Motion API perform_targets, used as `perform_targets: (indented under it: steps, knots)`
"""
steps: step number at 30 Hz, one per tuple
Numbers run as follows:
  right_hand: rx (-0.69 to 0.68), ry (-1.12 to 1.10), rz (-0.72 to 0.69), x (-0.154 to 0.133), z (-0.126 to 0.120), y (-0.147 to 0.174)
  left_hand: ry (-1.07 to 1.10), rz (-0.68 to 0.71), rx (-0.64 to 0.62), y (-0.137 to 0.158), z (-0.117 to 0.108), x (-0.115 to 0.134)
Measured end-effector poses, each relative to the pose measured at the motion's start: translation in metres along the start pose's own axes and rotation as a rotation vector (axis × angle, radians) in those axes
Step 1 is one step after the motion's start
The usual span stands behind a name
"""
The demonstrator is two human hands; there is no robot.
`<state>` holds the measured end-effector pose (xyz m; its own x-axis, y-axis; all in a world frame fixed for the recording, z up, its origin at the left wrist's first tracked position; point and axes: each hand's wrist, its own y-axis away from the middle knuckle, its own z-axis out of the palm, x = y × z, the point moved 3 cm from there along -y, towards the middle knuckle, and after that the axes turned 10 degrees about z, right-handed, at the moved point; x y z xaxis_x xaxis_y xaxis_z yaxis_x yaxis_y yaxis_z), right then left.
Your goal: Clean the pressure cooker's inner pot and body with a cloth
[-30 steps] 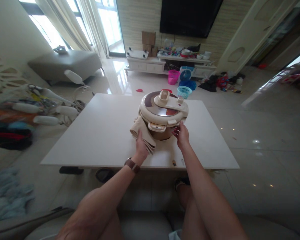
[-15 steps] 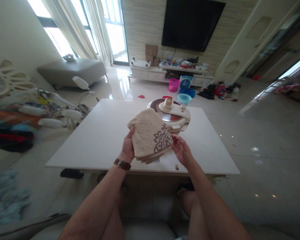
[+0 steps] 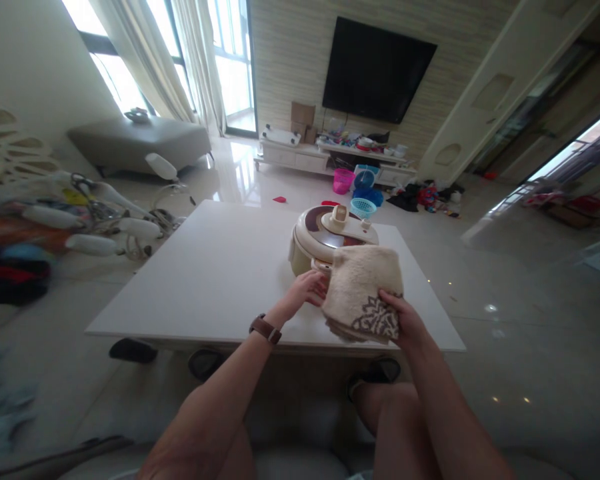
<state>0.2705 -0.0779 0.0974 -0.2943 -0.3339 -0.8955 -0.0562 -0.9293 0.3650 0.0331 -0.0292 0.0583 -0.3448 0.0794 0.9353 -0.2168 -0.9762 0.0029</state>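
Note:
A folded beige towel (image 3: 357, 283) with a dark brown pattern at one corner is held tilted above the table's front right part. My right hand (image 3: 403, 319) grips its lower right edge, thumb on top and fingers hidden beneath. Beside the towel's left edge is my left hand (image 3: 309, 288), with fingers stretched out and somewhat apart; whether the fingertips touch the towel cannot be told. Just behind both hands stands a cream electric pressure cooker (image 3: 303, 248) with its lid on, its front right partly hidden by the towel.
The white table (image 3: 195, 280) bears the cooker. Beyond it on the floor are a light blue basket (image 3: 363, 208) and a pink basket (image 3: 343, 181). White lamp arms (image 3: 140, 228) lie to the left, and a grey bench (image 3: 145, 143) stands near the window.
The towel has moved right, now held in my right hand. My left hand has let go of its left side and sits near the cooker's front. The view has shifted slightly.

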Motion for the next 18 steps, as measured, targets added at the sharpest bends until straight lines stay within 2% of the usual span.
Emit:
perform_targets:
  steps: [2, 5, 7, 9, 11, 15, 18]
  knots:
    - [0.106, 0.009, -0.122, -0.023, -0.010, 0.003, -0.068, 0.054, 0.071, -0.002, -0.007, 0.002]
    - [0.303, 0.113, -0.451, -0.061, -0.018, 0.003, -0.116, 0.070, 0.202, -0.005, -0.018, 0.002]
    - [0.431, 0.311, -0.640, -0.078, -0.014, -0.002, -0.143, 0.061, 0.256, -0.007, -0.022, 0.001]
    - [0.521, 0.587, -0.746, -0.082, -0.002, -0.015, -0.169, 0.073, 0.286, -0.009, -0.024, 0.000]
    - [0.525, 0.846, -0.765, -0.074, 0.017, -0.032, -0.205, 0.106, 0.294, -0.011, -0.025, 0.000]
    - [0.302, 1.214, -0.747, -0.045, 0.060, -0.064, -0.241, 0.132, 0.294, -0.014, -0.024, -0.002]
    - [0.276, 1.427, -0.734, -0.034, 0.079, -0.074, -0.234, 0.113, 0.282, -0.015, -0.023, -0.002]
